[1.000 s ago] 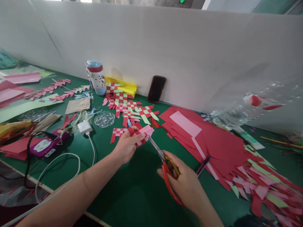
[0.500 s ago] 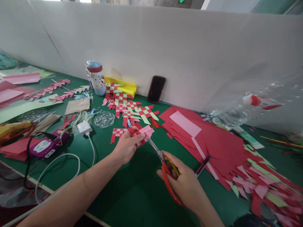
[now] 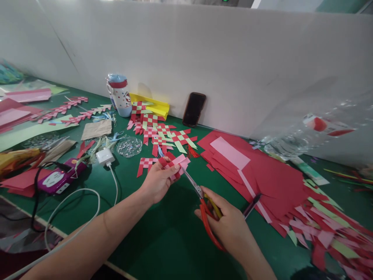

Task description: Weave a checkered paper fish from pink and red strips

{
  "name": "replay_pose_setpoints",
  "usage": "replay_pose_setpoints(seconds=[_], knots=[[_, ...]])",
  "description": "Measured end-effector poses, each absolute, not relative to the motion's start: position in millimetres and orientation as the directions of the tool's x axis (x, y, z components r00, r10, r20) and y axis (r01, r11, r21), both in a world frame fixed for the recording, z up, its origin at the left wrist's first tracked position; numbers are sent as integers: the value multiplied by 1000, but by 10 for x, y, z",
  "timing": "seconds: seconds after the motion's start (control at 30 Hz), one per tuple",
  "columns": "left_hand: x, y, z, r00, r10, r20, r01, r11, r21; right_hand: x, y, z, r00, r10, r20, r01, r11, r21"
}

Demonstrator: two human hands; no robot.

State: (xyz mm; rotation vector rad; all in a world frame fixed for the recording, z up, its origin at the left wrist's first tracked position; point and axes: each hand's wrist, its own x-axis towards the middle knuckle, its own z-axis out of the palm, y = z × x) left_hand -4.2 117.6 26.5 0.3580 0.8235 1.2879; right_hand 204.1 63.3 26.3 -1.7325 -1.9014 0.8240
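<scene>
Between the thumb and fingers of my left hand (image 3: 157,177) is a woven piece of red and pink paper strips (image 3: 178,162), held above the green table. My right hand (image 3: 230,217) grips scissors (image 3: 201,194) with red and yellow handles. Their blade tips meet the right-hand end of the pink strips, and the blades look nearly closed. Just behind my left hand lies a red-and-pink woven paper piece (image 3: 145,164). Several woven paper fish shapes (image 3: 163,132), in red, pink and green, are heaped farther back.
Red paper sheets (image 3: 274,182) with a pen (image 3: 252,205) lie at right, beside paper scraps (image 3: 332,233) and a clear bottle (image 3: 288,146). A phone (image 3: 194,109) leans on the partition. At left are a drinking bottle (image 3: 120,97), a dish of beads (image 3: 129,147), a purple power strip (image 3: 61,177) and a white cable (image 3: 97,198).
The camera view has shifted slightly. Both hands keep nearly the same pose, with the scissor tips still at the end of the pink paper.
</scene>
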Motion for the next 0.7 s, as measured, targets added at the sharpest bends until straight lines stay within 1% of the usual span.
replay_pose_setpoints(seconds=[0.23, 0.47, 0.7], knots=[[-43, 1178, 245, 61, 948, -313, -710, 262, 654, 2056, 635, 213, -128, 991, -35, 715, 67, -696], [-39, 1165, 278, 68, 955, -290, -718, 249, 650, 2045, 641, 206, -126, 991, -46, 702, 57, -710], [-38, 1178, 257, 69, 958, -279, -724, 241, 646, 2038, 633, 247, -98, 992, -81, 698, 10, -716]])
